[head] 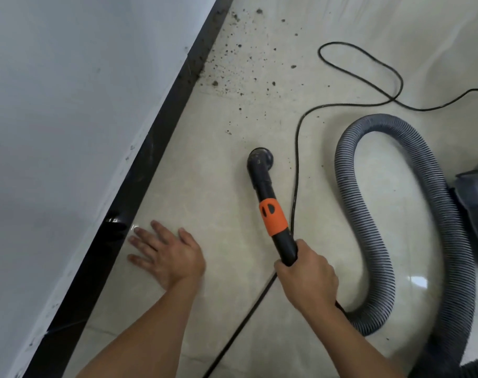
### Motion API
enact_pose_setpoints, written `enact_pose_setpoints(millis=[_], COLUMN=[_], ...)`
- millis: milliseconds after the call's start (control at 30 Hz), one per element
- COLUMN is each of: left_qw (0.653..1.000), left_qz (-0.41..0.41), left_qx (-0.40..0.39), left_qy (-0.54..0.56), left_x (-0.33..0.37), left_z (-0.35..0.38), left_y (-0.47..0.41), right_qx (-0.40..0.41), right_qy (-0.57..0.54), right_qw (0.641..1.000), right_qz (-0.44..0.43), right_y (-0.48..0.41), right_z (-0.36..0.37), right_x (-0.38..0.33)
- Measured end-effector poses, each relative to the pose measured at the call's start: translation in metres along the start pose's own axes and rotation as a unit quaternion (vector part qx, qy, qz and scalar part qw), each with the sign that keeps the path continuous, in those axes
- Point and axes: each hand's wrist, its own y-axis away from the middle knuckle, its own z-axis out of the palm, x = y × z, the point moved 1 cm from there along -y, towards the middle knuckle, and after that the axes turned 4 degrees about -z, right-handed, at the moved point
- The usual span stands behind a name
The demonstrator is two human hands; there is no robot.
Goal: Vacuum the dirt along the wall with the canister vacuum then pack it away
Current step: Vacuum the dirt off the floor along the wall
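On the floor (pixel 205 170), right hand (pixel 307 279) gripping wand (pixel 272 215), left hand (pixel 167 255) flat

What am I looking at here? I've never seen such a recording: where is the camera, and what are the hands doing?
No robot here: the single picture comes from a camera worn on a person's head, looking down at their own arms. The right hand grips the black wand of a vacuum; its round nozzle points at the tiled floor. The left hand lies flat on the floor, holding nothing, near the black skirting under the wall. A grey ribbed hose loops to the canister at the right edge, and a thin black cord trails across the floor. Specks of dirt lie further along the skirting, not yet vacuumed.
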Motion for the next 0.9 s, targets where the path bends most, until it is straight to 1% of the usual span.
enact_pose_setpoints(millis=[100,167,267,300,367,433,500,600,700,767,900], left_qw=[1.0,1.0,1.0,1.0,1.0,1.0,1.0,1.0,1.0,1.0,0.999], left_qz=[-0.001,0.005,0.004,0.003,0.006,0.008,0.008,0.007,0.012,0.013,0.017], left_qx=[0.008,0.017,0.022,0.02,0.017,0.018,0.018,0.022,0.019,0.022,0.035], left_qy=[0.01,0.017,0.017,0.015,0.013,0.01,0.008,0.006,0.001,0.001,0.004], left_x=[-0.001,-0.001,-0.001,-0.001,-0.001,-0.001,-0.001,-0.002,-0.002,-0.003,-0.003], left_z=[0.001,0.001,0.002,0.003,0.003,0.003,0.003,0.004,0.005,0.006,0.006], left_y=[0.0,0.001,0.0,-0.001,-0.001,0.0,0.0,-0.001,-0.002,-0.002,-0.001], right_qx=[-0.014,0.001,0.034,0.032,0.0,-0.035,-0.044,-0.005,0.029,0.017,-0.036], right_qy=[0.009,0.014,-0.009,-0.02,-0.031,-0.022,0.0,0.009,-0.021,-0.018,0.04], right_qw=[1.0,1.0,0.998,0.998,0.999,0.999,0.997,1.0,0.999,1.0,0.994], right_qz=[-0.005,0.021,0.058,0.053,0.021,-0.035,-0.066,-0.023,0.007,-0.009,-0.099], right_y=[0.014,0.013,-0.001,-0.005,-0.012,-0.018,-0.031,-0.062,-0.079,-0.073,-0.059], right_z=[0.006,0.003,-0.002,-0.001,0.006,0.016,0.02,0.007,-0.008,-0.005,0.012], right_x=[-0.001,0.002,0.002,-0.003,-0.023,-0.046,-0.06,-0.058,-0.045,-0.045,-0.063])
